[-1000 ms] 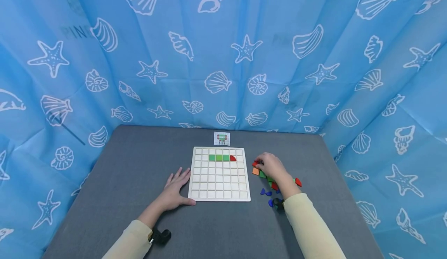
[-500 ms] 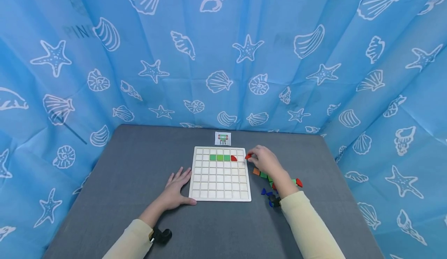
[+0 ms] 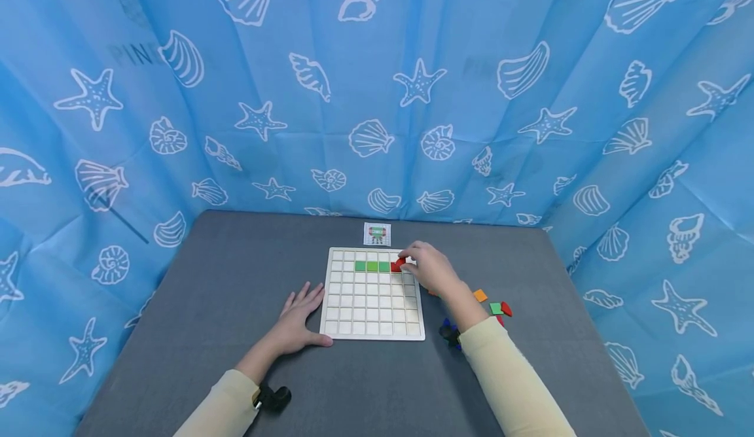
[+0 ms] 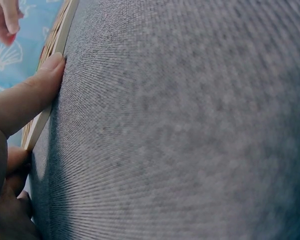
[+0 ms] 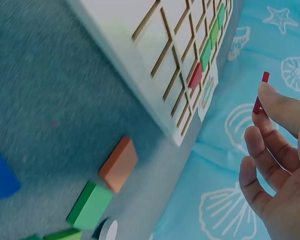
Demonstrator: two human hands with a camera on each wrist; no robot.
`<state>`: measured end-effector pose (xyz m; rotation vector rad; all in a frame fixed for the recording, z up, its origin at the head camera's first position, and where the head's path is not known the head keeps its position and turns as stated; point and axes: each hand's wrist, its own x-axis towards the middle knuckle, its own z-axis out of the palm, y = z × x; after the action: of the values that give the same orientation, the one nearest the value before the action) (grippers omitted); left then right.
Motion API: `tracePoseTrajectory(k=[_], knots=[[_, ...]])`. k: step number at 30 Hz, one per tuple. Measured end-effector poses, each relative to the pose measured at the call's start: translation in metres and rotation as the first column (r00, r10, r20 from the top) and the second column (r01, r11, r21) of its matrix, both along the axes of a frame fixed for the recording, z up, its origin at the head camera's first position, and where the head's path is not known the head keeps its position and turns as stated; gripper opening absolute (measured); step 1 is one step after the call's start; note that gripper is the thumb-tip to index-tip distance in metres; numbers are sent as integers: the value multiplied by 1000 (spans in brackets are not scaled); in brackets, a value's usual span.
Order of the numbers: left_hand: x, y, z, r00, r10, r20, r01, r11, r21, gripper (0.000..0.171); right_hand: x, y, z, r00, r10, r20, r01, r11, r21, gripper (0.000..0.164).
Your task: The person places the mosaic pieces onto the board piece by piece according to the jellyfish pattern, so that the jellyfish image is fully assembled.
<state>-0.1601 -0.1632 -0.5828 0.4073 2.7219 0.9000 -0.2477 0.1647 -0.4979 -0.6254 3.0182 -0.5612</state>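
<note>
In the head view, a white grid board [image 3: 372, 315] lies on the grey table. A row of green tiles [image 3: 372, 266] sits in its upper cells, with a red quarter-round tile [image 5: 195, 75] at the row's right end. My right hand [image 3: 434, 272] is over the board's upper right, pinching another red tile [image 5: 257, 106] between thumb and index finger; the right wrist view has it raised above the board. My left hand [image 3: 294, 324] lies with spread fingers against the board's left edge, thumb [image 4: 52, 62] touching the near left corner.
Behind the board lies a small printed card [image 3: 377, 234]. Loose tiles lie right of the board: an orange tile [image 5: 119, 165], a green tile [image 5: 90, 205], a blue piece [image 5: 0, 172] and several others, partly hidden by my right forearm. A blue shell-patterned curtain [image 3: 377, 97] hangs behind the table.
My right hand has taken a red tile from the loose pieces and moved left with it, over the board's upper right. The left hand stays at the board's edge.
</note>
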Motion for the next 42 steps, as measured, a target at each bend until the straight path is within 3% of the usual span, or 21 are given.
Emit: tracePoseTrajectory(k=[8, 18, 29, 37, 42], knots=[[-1, 1, -2, 1000, -10, -4, 10, 1000, 15, 120, -2, -16, -2, 998, 46, -45, -45, 999, 3, 24], [-2, 3, -5, 1000, -6, 1, 6, 1000, 12, 121, -8, -40, -4, 994, 105, -35, -106, 994, -23, 24], [-3, 7, -6, 1000, -11, -3, 11, 1000, 16, 121, -19, -68, -19, 991, 126, 40, -126, 992, -17, 27], [-1, -1, -4, 999, -22, -45, 24, 999, 41, 121, -35, -97, -31, 992, 91, 84, -91, 996, 0, 26], [0, -3, -3, 999, -26, -35, 27, 999, 27, 121, -40, -108, -38, 991, 90, 100, -91, 996, 0, 26]])
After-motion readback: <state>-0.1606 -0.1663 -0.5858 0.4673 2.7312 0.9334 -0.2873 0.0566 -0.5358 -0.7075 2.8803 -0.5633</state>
